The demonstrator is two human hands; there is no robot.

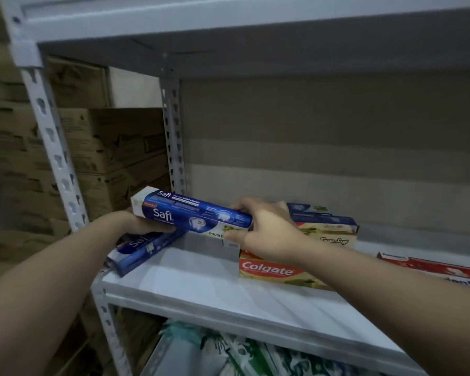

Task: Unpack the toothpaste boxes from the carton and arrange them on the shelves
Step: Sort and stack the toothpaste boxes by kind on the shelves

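Both hands hold 1 blue Safi box (198, 214) lengthwise above the grey shelf (201, 283). The left hand (144, 222) cups its white-capped end from below, and the right hand (263, 226) curls over the other end with the thumb under it. The box hangs clear of the board, not yet set down.

Below the left hand, 1 more Safi box (144, 248) lies askew at the shelf's near corner. Just past the right hand, a Colgate box (272, 271) lies flat, with what looks like 2 more boxes (326, 226) stacked behind it. Further to that side, a red box (434, 270) runs out of frame.

So stocking looks partly done: at least 5 boxes are up, with bare board under the grip. The carton is out of view, so what remains cannot be told.
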